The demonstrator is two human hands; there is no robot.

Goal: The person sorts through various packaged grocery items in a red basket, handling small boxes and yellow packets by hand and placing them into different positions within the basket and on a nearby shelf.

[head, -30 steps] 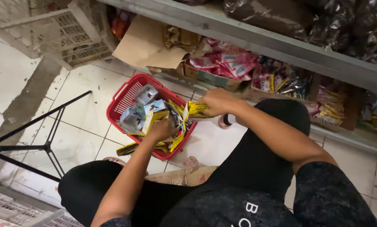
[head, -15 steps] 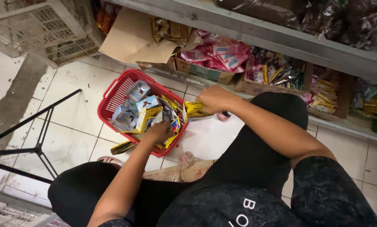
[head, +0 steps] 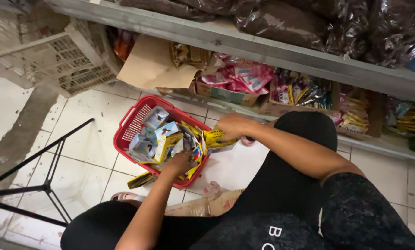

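A red plastic basket [head: 129,128] stands on the tiled floor in front of me, full of small blue and white cartons [head: 154,117] and yellow packets. My left hand [head: 179,163] reaches into the basket's near side, fingers among the yellow packets [head: 194,159]. My right hand [head: 233,126] is over the basket's right rim, closed on a bundle of yellow packets [head: 216,139]. I sit low, with my black-clad knees on either side.
A low shelf [head: 244,39] runs along the top with cardboard trays of pink sachets [head: 244,78] and snack packs [head: 300,92]. A white wire crate [head: 64,60] stands upper left. A black metal stand [head: 40,185] lies at left. Flattened cardboard [head: 207,203] lies under my legs.
The view has shifted a little, so the basket sits lower and more to the right. My right hand stays on the yellow bundle and my left hand remains in the basket.
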